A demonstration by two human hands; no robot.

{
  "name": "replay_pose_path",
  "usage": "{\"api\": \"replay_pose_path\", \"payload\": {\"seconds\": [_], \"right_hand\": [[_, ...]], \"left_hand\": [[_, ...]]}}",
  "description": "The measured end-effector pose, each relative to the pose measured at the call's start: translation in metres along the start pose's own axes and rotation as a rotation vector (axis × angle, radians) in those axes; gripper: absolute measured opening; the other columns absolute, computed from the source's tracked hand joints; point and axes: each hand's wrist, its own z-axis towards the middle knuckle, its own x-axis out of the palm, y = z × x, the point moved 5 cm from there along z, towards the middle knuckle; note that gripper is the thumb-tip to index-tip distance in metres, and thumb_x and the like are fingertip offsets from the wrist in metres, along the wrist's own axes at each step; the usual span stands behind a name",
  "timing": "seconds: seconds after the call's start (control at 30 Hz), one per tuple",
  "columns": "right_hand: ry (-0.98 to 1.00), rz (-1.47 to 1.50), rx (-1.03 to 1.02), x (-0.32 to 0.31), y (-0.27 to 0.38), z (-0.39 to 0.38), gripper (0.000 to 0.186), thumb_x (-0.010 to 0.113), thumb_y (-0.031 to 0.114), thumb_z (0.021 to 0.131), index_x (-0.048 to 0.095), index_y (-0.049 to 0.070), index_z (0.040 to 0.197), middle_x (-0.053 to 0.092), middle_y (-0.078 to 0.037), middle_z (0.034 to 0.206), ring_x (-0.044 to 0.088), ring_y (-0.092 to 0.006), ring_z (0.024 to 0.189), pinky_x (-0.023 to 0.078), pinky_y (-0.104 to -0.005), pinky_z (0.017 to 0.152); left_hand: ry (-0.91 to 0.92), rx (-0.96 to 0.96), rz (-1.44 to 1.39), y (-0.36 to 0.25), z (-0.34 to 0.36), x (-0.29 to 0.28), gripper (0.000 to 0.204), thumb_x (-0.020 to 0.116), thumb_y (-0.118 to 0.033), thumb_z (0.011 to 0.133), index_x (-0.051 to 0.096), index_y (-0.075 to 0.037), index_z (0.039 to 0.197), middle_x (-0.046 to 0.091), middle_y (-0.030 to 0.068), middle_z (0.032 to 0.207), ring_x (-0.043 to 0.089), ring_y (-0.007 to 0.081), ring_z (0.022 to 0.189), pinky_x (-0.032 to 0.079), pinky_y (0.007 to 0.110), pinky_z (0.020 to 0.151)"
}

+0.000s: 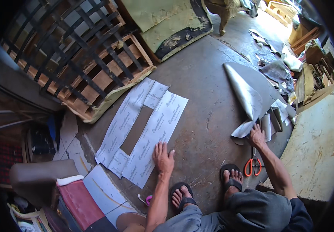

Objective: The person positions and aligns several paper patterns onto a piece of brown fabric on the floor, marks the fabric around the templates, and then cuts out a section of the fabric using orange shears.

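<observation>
White printed leatherette pieces [163, 127], joined into a frame shape around a narrow gap, lie flat on the floor. My left hand [163, 158] rests on their near right edge, fingers stretched out. To the right, a larger grey leatherette sheet [248, 92] lies partly folded over, its silvery back showing. My right hand [257, 135] is at its near corner beside loose offcuts [276, 120], fingers bent around the edge; the fingertips are partly hidden. Just below that hand, scissors [253, 166] with orange handles lie on the floor, blades partly under the wrist.
A wooden frame with black webbing [93, 58] stands at far left, beside a worn pale panel [167, 27]. Scraps [277, 71] and a wood-filled box [321, 75] line the right, above a pale board [317, 143]. Cushions [80, 201] and a pink ring [148, 200] are near left.
</observation>
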Motion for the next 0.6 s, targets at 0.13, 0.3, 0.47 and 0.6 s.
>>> {"api": "replay_pose_path", "payload": {"seconds": [0.13, 0.3, 0.47, 0.6], "right_hand": [[-0.129, 0.195, 0.262, -0.017, -0.036, -0.013, 0.060, 0.061, 0.030, 0.089, 0.047, 0.011, 0.144, 0.042, -0.023, 0.151, 0.034, -0.0374, 0.143, 0.028, -0.0614, 0.112], [-0.456, 0.341, 0.034, -0.084, 0.062, -0.065, 0.040, 0.068, 0.008, 0.082, 0.060, -0.001, 0.120, 0.054, -0.024, 0.135, 0.050, -0.0422, 0.128, 0.040, -0.0504, 0.110], [-0.284, 0.605, -0.308, -0.070, 0.114, -0.083, 0.032, 0.070, 0.005, 0.082, 0.064, 0.001, 0.114, 0.061, -0.019, 0.124, 0.054, -0.0386, 0.123, 0.046, -0.0455, 0.105], [-0.183, 0.637, -0.433, -0.068, 0.134, -0.092, 0.034, 0.068, 0.006, 0.082, 0.063, 0.000, 0.115, 0.063, -0.019, 0.119, 0.056, -0.0395, 0.120, 0.047, -0.0466, 0.104]], "left_hand": [[-0.039, 0.087, 0.020, 0.010, 0.003, 0.008, 0.039, 0.064, -0.028, 0.095, 0.069, -0.004, 0.126, 0.065, 0.0140, 0.134, 0.054, 0.0305, 0.132, 0.037, 0.043, 0.110], [-0.119, 0.093, 0.090, 0.008, 0.011, 0.006, 0.022, 0.059, -0.013, 0.097, 0.075, -0.003, 0.109, 0.073, 0.0142, 0.118, 0.068, 0.0306, 0.113, 0.048, 0.042, 0.096], [0.019, 0.264, -0.068, -0.031, -0.026, -0.002, 0.021, 0.059, -0.007, 0.092, 0.075, -0.004, 0.104, 0.075, 0.0135, 0.112, 0.071, 0.0282, 0.108, 0.050, 0.042, 0.093], [0.255, 0.436, -0.255, -0.064, -0.077, 0.000, 0.029, 0.062, -0.003, 0.084, 0.076, -0.008, 0.108, 0.075, 0.0099, 0.110, 0.070, 0.0227, 0.111, 0.049, 0.042, 0.100]]}}
